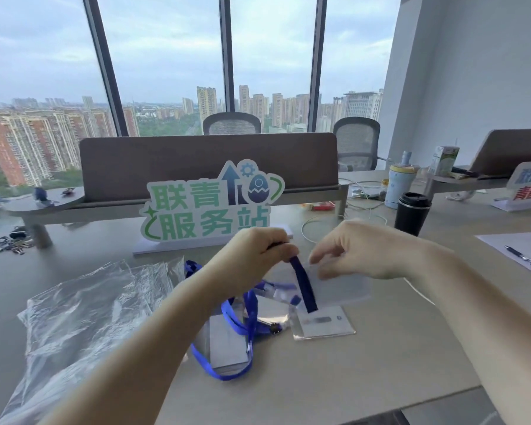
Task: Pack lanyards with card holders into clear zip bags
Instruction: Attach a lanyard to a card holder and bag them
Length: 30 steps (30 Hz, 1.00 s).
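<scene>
Head view of a packing station. Both forearms reach forward from the lower edge and converge above the middle of the worktop. The left hand is raised clear of the surface, knuckles up, its fingers curled tight around a folded dark blue lanyard, whose free end hangs down and slants toward the right. The right hand is held at the same height, just beside the left, wrist bent, with thumb and fingers drawn together at the upper edge of a clear zip bag; motion blur there prevents telling whether the fingertips actually pinch the film. The bag hangs slightly above the worktop, behind the lanyard's hanging end. Beneath that end a clear card holder lies flat. Left of it a second lanyard, brighter blue, loops loosely over another card holder. A heap of clear bags covers the worktop's left side. A green-lettered sign stands behind the hands, and a black cup stands to the right.
</scene>
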Available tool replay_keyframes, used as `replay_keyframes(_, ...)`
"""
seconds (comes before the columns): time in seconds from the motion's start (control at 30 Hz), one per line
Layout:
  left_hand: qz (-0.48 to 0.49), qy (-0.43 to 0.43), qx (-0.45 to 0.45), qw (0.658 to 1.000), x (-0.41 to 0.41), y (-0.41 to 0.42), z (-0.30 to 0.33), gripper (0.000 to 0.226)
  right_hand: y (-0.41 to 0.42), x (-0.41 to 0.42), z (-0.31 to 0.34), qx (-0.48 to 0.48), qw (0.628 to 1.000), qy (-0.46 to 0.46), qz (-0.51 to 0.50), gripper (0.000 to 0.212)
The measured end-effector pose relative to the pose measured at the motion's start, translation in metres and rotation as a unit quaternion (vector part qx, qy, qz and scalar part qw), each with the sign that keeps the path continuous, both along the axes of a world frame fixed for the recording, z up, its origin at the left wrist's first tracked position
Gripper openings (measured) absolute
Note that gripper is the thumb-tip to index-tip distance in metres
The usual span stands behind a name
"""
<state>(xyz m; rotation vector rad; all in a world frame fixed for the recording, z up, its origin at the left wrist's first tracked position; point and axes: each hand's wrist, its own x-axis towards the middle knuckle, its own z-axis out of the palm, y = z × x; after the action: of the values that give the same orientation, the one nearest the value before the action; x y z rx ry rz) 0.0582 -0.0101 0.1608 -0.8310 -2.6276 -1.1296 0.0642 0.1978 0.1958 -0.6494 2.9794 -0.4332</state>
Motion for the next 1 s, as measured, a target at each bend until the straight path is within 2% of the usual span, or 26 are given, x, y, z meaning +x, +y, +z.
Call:
replay_keyframes(0.1,-0.051,-0.081,0.092,0.991,0.002,-0.009,0.002,0.025,0.001,0.009,-0.002,-0.184,0.971,-0.128,0.086,0.026)
replay_keyframes(0.2,-0.073,-0.136,0.213,0.965,0.011,-0.013,-0.013,0.026,-0.004,0.013,-0.006,-0.399,0.903,-0.108,0.118,0.022)
replay_keyframes(0.27,-0.044,-0.153,0.254,0.954,0.017,-0.010,-0.028,0.032,-0.009,0.008,-0.010,-0.506,0.856,-0.072,0.084,0.017)
replay_keyframes(0.3,-0.028,-0.152,0.250,0.956,0.020,-0.009,-0.035,0.032,-0.013,0.004,-0.012,-0.521,0.851,-0.038,0.052,0.016)
replay_keyframes(0.33,-0.012,-0.140,0.223,0.965,0.021,-0.008,-0.040,0.029,-0.015,-0.002,-0.016,-0.502,0.865,0.016,0.017,0.017)
replay_keyframes(0.4,0.018,-0.096,0.100,0.990,0.024,-0.010,-0.047,0.026,-0.018,-0.010,-0.022,-0.355,0.923,0.147,-0.039,0.021)
replay_keyframes(0.47,0.029,-0.054,0.009,0.998,0.026,-0.015,-0.047,0.024,-0.022,-0.008,-0.023,-0.167,0.958,0.224,-0.060,0.026)
replay_keyframes(0.53,0.027,-0.019,-0.032,0.999,0.028,-0.021,-0.041,0.021,-0.028,0.000,-0.020,-0.063,0.981,0.180,-0.041,0.025)
replay_keyframes(0.6,0.024,0.003,-0.043,0.999,0.027,-0.028,-0.032,0.019,-0.032,0.005,-0.021,-0.027,0.997,0.074,0.021,0.021)
replay_keyframes(0.7,0.025,0.010,-0.028,0.999,0.025,-0.036,-0.021,0.015,-0.032,0.006,-0.028,-0.107,0.985,-0.095,0.093,0.013)
replay_keyframes(0.8,-0.011,-0.088,0.111,0.990,0.028,-0.042,-0.019,0.020,-0.032,0.009,-0.033,-0.244,0.936,-0.198,0.156,0.015)
replay_keyframes(0.9,-0.066,-0.211,0.317,0.922,0.037,-0.041,-0.026,0.018,-0.034,0.009,-0.040,-0.402,0.877,-0.202,0.168,0.026)
replay_keyframes(0.93,-0.076,-0.235,0.373,0.895,0.040,-0.039,-0.030,0.014,-0.036,0.008,-0.043,-0.443,0.861,-0.194,0.157,0.033)
replay_keyframes(1.0,-0.082,-0.255,0.451,0.851,0.043,-0.033,-0.037,0.017,-0.041,0.007,-0.044,-0.510,0.832,-0.174,0.130,0.030)
